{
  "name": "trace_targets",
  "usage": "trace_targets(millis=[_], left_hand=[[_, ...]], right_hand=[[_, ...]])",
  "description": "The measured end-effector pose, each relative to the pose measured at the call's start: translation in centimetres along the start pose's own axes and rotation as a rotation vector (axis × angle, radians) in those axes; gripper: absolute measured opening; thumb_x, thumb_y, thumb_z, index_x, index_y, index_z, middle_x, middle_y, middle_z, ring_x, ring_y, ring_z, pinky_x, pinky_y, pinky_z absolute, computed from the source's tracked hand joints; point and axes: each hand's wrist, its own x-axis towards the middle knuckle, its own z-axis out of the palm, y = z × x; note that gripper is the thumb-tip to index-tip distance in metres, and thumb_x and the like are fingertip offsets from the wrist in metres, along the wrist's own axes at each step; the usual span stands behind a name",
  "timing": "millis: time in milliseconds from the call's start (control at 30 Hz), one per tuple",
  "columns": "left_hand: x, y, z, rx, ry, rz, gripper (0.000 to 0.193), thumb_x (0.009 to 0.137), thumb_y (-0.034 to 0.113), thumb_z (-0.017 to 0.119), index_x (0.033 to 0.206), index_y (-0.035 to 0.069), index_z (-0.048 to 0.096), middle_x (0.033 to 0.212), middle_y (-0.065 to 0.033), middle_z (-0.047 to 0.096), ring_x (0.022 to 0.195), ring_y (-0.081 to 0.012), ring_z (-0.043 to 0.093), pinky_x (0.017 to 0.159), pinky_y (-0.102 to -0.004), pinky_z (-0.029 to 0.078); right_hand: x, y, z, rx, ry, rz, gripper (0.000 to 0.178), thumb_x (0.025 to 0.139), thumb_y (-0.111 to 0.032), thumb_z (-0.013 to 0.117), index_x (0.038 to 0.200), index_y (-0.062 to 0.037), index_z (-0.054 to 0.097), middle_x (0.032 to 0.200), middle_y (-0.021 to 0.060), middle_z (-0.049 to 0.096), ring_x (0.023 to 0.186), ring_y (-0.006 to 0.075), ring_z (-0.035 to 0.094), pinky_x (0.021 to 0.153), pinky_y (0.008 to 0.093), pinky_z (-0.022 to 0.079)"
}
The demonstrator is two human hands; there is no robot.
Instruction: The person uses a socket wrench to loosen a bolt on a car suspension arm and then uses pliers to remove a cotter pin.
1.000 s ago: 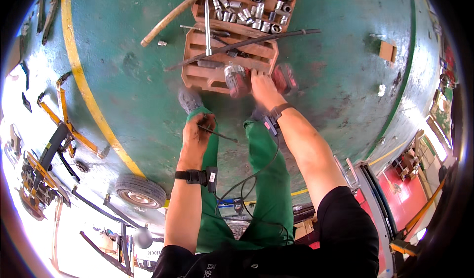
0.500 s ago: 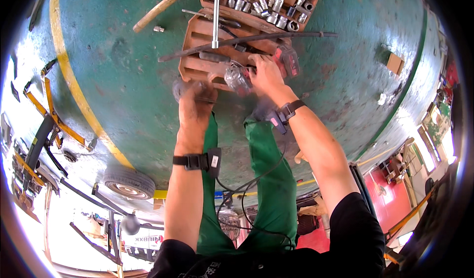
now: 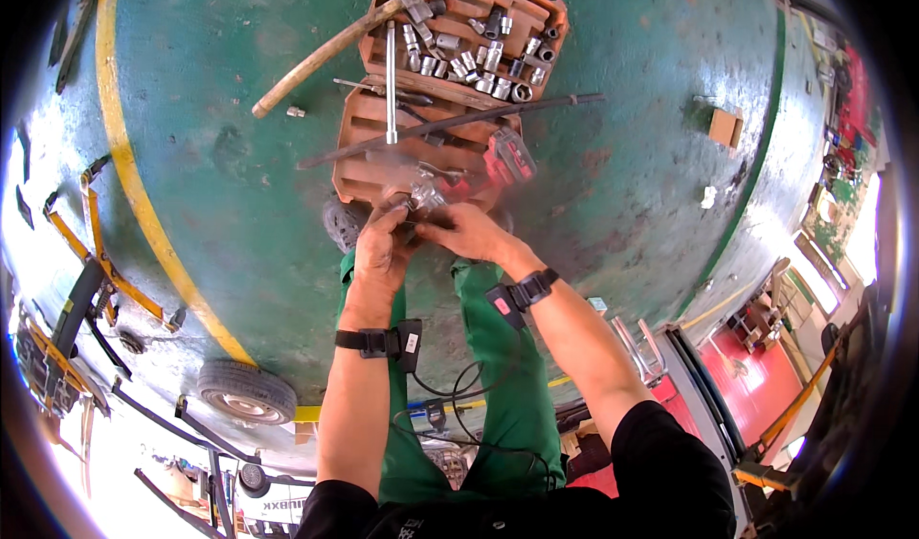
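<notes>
Both hands meet at the near edge of an orange-brown socket case. My left hand (image 3: 381, 250) is closed, its fingertips pinched by the silver nose of a red cordless impact wrench (image 3: 509, 157). My right hand (image 3: 471, 234) comes in from the other side, thumb and fingers drawn together against the left fingertips. Whatever small thing lies between them is hidden. The wrench rests across the near half of the socket case (image 3: 352, 170), its middle smeared by blur. A long chrome bar (image 3: 391, 89) and a dark pry bar (image 3: 459, 126) lie over the case.
Loose chrome sockets (image 3: 483, 65) fill the case's far half. A wooden-handled hammer (image 3: 325, 57) leans over its left edge; a lone socket (image 3: 296, 112) is on the green floor. A cardboard box (image 3: 725, 128) sits right, a tyre (image 3: 247, 393) lower left. Cables run between my legs.
My right hand has left the wrench's handle and come toward me to join my left hand at its nose. The view has shifted, showing more of the case's far half.
</notes>
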Motion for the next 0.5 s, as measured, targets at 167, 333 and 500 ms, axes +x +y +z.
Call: trace_targets(millis=[167,333,500], left_hand=[[-0.4,0.8,-2.4,0.037,0.256,0.209,0.024,0.091,0.011,0.058,0.115,0.010,0.058,0.099,-0.0030,0.066,0.089,-0.0153,0.063,0.075,-0.0307,0.047],[-0.7,0.8,-3.1,0.160,0.257,0.178,0.019,0.094,0.021,0.061,0.108,0.008,0.060,0.094,-0.0033,0.067,0.081,-0.0137,0.063,0.065,-0.0257,0.046],[1.3,-0.7,-2.2,0.295,0.161,0.084,0.020,0.095,0.026,0.060,0.104,0.008,0.060,0.087,-0.0034,0.067,0.074,-0.0147,0.063,0.061,-0.0269,0.046]], right_hand=[[-1.3,1.4,-2.4,-0.058,0.134,0.043,0.030,0.088,-0.032,0.066,0.094,-0.0025,0.069,0.085,0.0163,0.069,0.080,0.0307,0.067,0.072,0.0378,0.051],[1.0,5.2,-4.3,-0.429,0.394,0.001,0.025,0.089,-0.026,0.061,0.093,-0.0041,0.070,0.084,0.0180,0.068,0.086,0.0366,0.065,0.075,0.0437,0.051],[1.4,5.1,-4.6,-0.201,0.561,0.121,0.024,0.090,-0.024,0.059,0.093,-0.0030,0.070,0.083,0.0187,0.068,0.080,0.0364,0.065,0.072,0.0433,0.050]])
